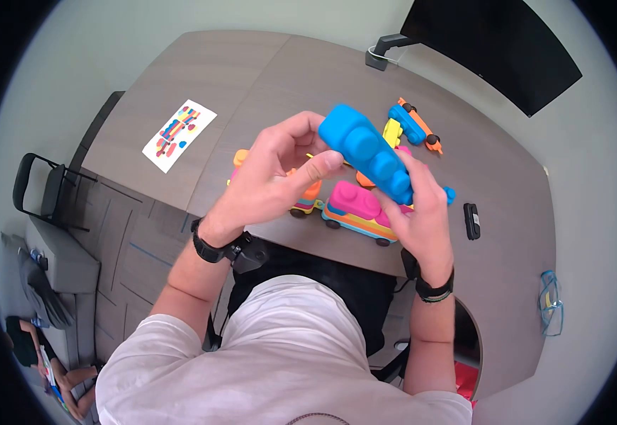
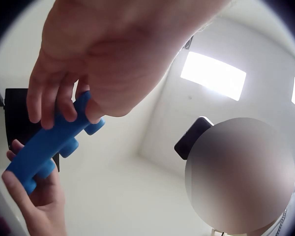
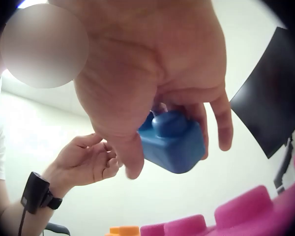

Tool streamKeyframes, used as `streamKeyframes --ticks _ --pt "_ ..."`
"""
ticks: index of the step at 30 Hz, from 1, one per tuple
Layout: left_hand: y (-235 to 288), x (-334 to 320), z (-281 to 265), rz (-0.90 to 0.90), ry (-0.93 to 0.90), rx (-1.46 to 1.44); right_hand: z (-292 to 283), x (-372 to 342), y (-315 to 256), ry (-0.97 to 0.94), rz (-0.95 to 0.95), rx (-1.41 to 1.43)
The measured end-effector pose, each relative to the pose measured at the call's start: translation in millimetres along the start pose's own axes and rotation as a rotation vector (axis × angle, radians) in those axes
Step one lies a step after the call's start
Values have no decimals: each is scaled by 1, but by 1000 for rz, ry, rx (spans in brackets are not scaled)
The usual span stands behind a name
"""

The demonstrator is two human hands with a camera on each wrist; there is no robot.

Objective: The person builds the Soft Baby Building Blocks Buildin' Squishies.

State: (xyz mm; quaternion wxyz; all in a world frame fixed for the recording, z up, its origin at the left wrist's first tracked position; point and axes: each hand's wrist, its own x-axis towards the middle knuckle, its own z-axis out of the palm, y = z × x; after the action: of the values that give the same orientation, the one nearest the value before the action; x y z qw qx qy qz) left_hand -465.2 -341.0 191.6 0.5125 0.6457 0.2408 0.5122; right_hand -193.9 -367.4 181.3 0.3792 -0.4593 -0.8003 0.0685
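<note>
A long blue toy building block (image 1: 365,152) with a row of round studs is up in front of my body, tilted, above the table. My right hand (image 1: 424,219) pinches its lower right end between thumb and fingers; in the right wrist view that end of the block (image 3: 172,145) pokes out past the thumb. My left hand (image 1: 276,170) is at the upper left end, and the left wrist view has its thumb and fingertips around the block (image 2: 49,142). Beneath the hands stands a wheeled toy train of layered bricks, with a pink block (image 1: 354,200) on top.
Beyond the hands lie a blue and orange wheeled piece (image 1: 413,124) and a yellow brick (image 1: 392,132). A printed picture sheet (image 1: 179,134) is on the left, a black case (image 1: 471,221) on the right, glasses (image 1: 551,303) near the right edge. A monitor (image 1: 493,49) overhangs the back.
</note>
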Motion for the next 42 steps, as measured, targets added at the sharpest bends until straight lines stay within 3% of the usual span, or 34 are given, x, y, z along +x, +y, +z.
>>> streamKeyframes --ticks 2,4,6,8,10,13,14,16,19,25,36,42 --pt "3 1 1 -41 -8 32 -11 -1 1 -5 32 8" --pt "5 3 6 19 63 457 -28 -5 11 -105 51 -72" --pt "-6 6 6 52 39 528 -47 -9 15 -167 92 -79" --pt "-19 9 7 88 19 603 -61 -13 17 -357 245 -74" --pt "-29 9 9 186 -74 666 -66 -17 18 -402 245 -66" --pt "-36 9 13 104 -70 740 -64 -18 18 -462 247 -45" --pt "-35 9 13 104 -72 740 -62 -18 19 -479 251 -35" --pt "-30 9 13 -97 -90 782 -53 -19 30 -502 240 -9" --pt "-30 9 9 -164 -103 788 -47 -19 34 -536 235 9" --pt "-40 8 14 39 -146 809 -43 -17 36 -551 228 -21" --pt "-33 6 13 25 -203 866 -54 -16 31 -532 181 -34" --pt "-40 7 13 49 -214 881 -50 -18 32 -586 289 -88"
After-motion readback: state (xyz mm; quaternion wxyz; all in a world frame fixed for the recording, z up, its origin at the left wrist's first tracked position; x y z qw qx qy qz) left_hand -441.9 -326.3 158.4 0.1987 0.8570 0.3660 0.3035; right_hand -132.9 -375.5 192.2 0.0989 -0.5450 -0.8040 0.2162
